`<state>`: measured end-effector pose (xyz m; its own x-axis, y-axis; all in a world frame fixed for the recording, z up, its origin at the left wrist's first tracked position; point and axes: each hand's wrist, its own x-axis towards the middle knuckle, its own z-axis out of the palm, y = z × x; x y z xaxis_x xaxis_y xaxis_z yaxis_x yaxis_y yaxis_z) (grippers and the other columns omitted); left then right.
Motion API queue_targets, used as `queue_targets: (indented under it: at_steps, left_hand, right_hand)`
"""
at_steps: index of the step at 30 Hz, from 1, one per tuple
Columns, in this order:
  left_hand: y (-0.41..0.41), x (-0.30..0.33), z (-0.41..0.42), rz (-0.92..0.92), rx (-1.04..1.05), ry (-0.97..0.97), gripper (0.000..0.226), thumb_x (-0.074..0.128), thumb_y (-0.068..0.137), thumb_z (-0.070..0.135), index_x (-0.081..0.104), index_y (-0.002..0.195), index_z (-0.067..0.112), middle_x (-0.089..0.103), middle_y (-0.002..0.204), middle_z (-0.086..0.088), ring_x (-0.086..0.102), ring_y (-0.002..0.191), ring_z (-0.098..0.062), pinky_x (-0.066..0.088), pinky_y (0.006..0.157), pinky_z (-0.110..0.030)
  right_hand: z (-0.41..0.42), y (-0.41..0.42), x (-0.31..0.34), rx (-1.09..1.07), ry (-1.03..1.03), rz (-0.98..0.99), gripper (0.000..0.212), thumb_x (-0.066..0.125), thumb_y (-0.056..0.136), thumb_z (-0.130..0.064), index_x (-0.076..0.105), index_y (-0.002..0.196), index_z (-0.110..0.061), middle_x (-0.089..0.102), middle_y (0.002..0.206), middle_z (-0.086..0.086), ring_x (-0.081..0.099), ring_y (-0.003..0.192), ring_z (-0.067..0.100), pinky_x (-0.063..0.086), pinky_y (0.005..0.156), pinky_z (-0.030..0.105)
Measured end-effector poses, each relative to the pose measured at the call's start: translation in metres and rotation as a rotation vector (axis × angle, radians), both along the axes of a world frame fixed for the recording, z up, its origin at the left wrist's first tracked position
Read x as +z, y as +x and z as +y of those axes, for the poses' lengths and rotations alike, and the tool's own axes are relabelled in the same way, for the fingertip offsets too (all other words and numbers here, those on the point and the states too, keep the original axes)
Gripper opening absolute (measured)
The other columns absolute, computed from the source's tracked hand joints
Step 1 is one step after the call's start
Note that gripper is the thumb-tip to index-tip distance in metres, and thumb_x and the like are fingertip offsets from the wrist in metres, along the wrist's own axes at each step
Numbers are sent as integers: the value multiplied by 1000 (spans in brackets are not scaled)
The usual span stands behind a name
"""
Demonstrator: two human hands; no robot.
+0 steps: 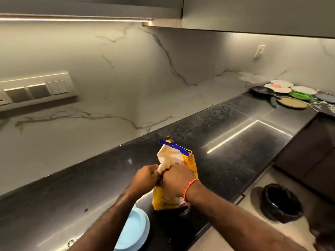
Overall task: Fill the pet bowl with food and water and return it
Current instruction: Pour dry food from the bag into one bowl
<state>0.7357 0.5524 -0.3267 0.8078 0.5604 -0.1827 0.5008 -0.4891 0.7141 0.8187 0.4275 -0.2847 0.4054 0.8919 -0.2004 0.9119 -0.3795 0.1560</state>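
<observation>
A yellow pet food bag (190, 160) with a blue top strip stands upright on the black counter (235, 160). My left hand (146, 175) pinches the near side of the bag's open mouth. My right hand (176, 178), with an orange thread on its wrist, grips the mouth's other side. A light blue bowl (135, 230) sits at the counter's near edge, partly hidden under my left forearm. A dark round bowl (280, 202) stands on the floor at the right, below the counter.
Several plates (280, 89), a green dish (300, 96) and a small black pan (261, 90) lie at the counter's far right end. A switch panel (36, 91) is on the marble wall at left. A few crumbs (168, 136) lie behind the bag.
</observation>
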Motion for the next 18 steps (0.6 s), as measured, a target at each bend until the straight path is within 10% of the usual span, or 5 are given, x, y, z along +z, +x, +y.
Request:
queue_targets:
  at_steps: [13, 18]
  left_hand:
    - [-9, -24, -3, -32, 108, 31, 15, 64, 92, 6, 72, 103, 13, 76, 90, -8, 75, 78, -25, 64, 73, -47]
    - [-11, -24, -2, -11, 135, 56, 14, 71, 87, 10, 73, 98, 17, 75, 87, -1, 74, 78, -21, 64, 68, -39]
  right_hand:
    - [44, -8, -6, -295, 70, 290, 28, 58, 101, -21, 68, 123, -5, 69, 121, 16, 64, 116, 34, 52, 90, 40]
    - [62, 1, -33, -512, -70, 392, 70, 60, 99, -38, 37, 154, -1, 41, 154, 24, 43, 140, 43, 41, 112, 52]
